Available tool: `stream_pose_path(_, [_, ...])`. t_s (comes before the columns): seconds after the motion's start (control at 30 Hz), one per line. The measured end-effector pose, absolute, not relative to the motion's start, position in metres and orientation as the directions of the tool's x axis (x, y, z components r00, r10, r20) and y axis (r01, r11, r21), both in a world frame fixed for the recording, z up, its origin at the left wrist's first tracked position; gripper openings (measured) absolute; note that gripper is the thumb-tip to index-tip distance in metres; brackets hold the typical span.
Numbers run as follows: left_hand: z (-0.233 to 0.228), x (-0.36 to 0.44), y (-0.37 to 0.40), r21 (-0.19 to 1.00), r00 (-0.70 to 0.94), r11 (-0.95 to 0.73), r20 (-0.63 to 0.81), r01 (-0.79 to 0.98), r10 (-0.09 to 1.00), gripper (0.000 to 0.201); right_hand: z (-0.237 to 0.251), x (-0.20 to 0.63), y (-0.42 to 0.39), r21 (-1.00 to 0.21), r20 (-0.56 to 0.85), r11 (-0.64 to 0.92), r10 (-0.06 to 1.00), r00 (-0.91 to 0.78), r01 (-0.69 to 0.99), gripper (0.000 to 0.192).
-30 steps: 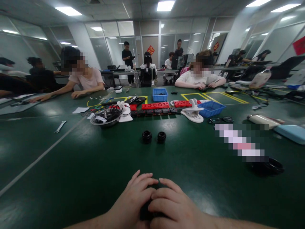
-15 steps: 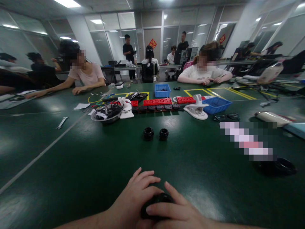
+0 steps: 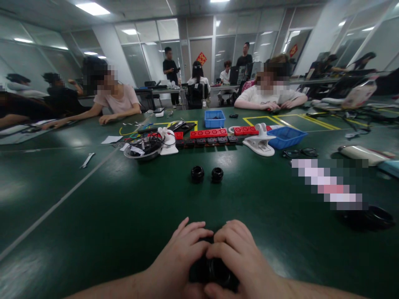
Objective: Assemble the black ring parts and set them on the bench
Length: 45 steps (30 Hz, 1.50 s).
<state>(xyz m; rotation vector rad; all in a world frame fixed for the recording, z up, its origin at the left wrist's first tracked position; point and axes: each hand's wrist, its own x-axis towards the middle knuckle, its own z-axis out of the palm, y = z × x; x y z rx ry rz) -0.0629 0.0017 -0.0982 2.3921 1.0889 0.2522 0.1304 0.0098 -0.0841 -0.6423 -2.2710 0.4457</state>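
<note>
Low at the front edge of the view, a glossy black ring-shaped piece with a hole in it is cupped between both hands. My left hand curves around its left side, fingers bent over the far side. From the right, my right hand wraps over it, with the thumb below. Parts of the piece are hidden by the fingers. Ahead of the hands, two similar black rings stand side by side, a small gap apart, on the green table.
Farther back are a bowl of cables, red power strips, a white clamp stand and blue bins. Glasses and a larger black ring lie right; a wrench lies left. Other people sit opposite.
My right hand has shifted over the black piece, its fingers now curled across the top beside the left hand's fingers. The piece's hole now shows. The view has shifted slightly.
</note>
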Motion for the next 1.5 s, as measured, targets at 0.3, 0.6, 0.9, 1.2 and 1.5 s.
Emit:
stream_pose_path(0.3, [-0.1,-0.064,0.002,0.521,0.665,-0.547,-0.052,0.655,0.745,0.046,-0.094,0.129,0.011,-0.359,0.644,0.915,0.386,-0.661,0.185,0.019])
stream_pose_path(0.6, [-0.108,-0.066,0.004,0.512,0.675,-0.567,-0.033,0.645,0.737,0.047,-0.092,0.136,0.013,-0.32,0.538,0.93,0.336,-0.773,0.182,0.023])
stream_pose_path(0.9, [-0.103,-0.065,0.002,0.521,0.671,-0.565,-0.02,0.64,0.742,0.052,-0.088,0.137,0.007,-0.163,0.629,0.968,0.25,-0.736,0.19,0.022])
stream_pose_path(1.2, [-0.096,-0.065,0.001,0.544,0.666,-0.551,-0.021,0.634,0.746,0.056,-0.084,0.133,0.005,-0.278,0.615,0.885,0.463,-0.638,0.374,0.037])
stream_pose_path(1.5, [-0.101,-0.065,0.002,0.509,0.68,-0.576,-0.024,0.639,0.733,0.046,-0.094,0.123,0.005,-0.229,0.749,0.941,0.333,-0.572,0.247,0.031])
